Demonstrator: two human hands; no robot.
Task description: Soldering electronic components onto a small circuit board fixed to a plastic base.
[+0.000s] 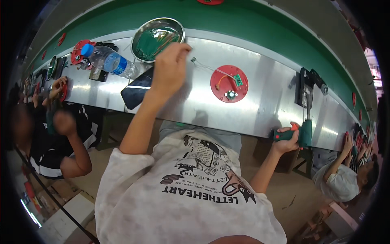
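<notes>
My left hand point(170, 67) reaches over the steel bench to the near rim of a round metal bowl point(158, 38) holding small green circuit boards; its fingers look pinched together, and what they hold is hidden. My right hand point(287, 141) grips a green electric screwdriver point(300, 133) at the near edge of the bench, its shaft pointing up. Between the hands lies a red round disc point(229, 83) with a small green board, an orange wire and a small white part on it.
A dark phone point(136, 91) lies beside my left wrist. A clear water bottle point(107, 60) with a blue cap lies at the left, near another red disc point(79, 52). A black fixture point(305, 87) stands at the right. Other people work on both sides.
</notes>
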